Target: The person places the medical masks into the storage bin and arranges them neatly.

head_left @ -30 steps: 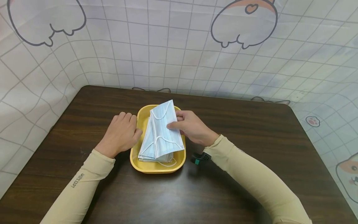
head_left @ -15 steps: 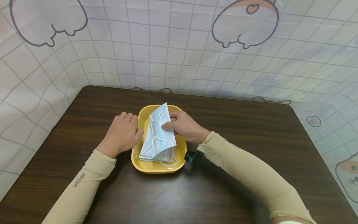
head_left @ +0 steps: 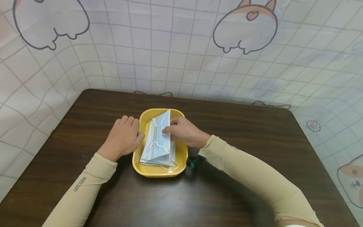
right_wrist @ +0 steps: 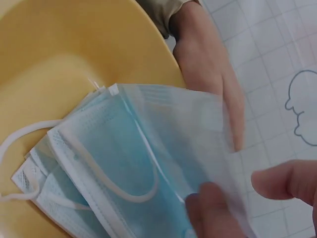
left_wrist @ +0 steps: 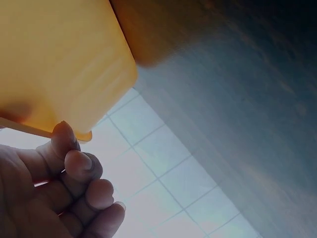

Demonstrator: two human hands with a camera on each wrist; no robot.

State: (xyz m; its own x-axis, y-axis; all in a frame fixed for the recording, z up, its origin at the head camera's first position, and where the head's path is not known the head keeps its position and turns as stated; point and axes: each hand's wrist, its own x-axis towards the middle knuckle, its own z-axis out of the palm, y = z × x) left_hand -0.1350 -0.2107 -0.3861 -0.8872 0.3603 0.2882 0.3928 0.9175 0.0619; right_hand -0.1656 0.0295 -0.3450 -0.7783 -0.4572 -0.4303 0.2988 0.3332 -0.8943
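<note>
A yellow tray [head_left: 137,165] holds a pile of pale blue face masks [head_left: 173,162] with white ear loops. My left hand [head_left: 122,135] grips the tray's left rim, fingers curled at its outer side; in the left wrist view the fingertips [left_wrist: 79,166] sit right at the rim. Above the pile, my right hand [head_left: 185,130] is at the right edge of the top face mask [head_left: 158,138], which tilts up on that side. In the right wrist view the fingers [right_wrist: 215,208] lie against this mask, while the thumb [right_wrist: 285,181] stands apart from its edge.
The tray stands on a dark brown wooden table [head_left: 227,119]. Behind the table hangs a white grid-patterned cloth [head_left: 158,47] with cartoon animals. A black band [head_left: 195,160] with a green patch is below my right wrist.
My right hand has moved left with the top mask, which has come lower and more over the pile. My left hand has stayed at the tray's rim.
</note>
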